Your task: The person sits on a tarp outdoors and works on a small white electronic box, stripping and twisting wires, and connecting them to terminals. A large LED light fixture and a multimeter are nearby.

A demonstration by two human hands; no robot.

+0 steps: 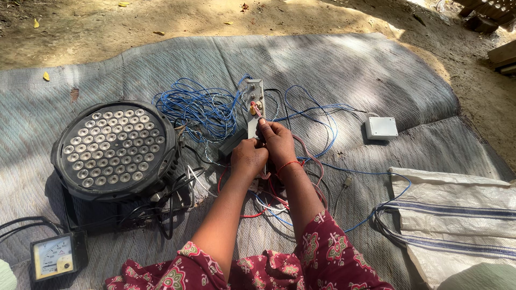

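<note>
Biggest worry here is the red wire (257, 111) slipping or snapping at the terminal, since the right hand (278, 140) is pinching it tight right where it meets the grey metal strip (254, 107), and one tug too many would probably pull it loose. The left hand (248, 157) is closed around the near end of that strip, so it could also twist out of line if the grip shifts. The loose blue wires (201, 110) tangled just left of it look easy to snag too.

The strip itself is narrow and long, with a few small knobs or terminals at the far end. It sits mid-mat (349, 70), right of the big round LED lamp (115, 150), with a white box (381, 128) further right.
</note>
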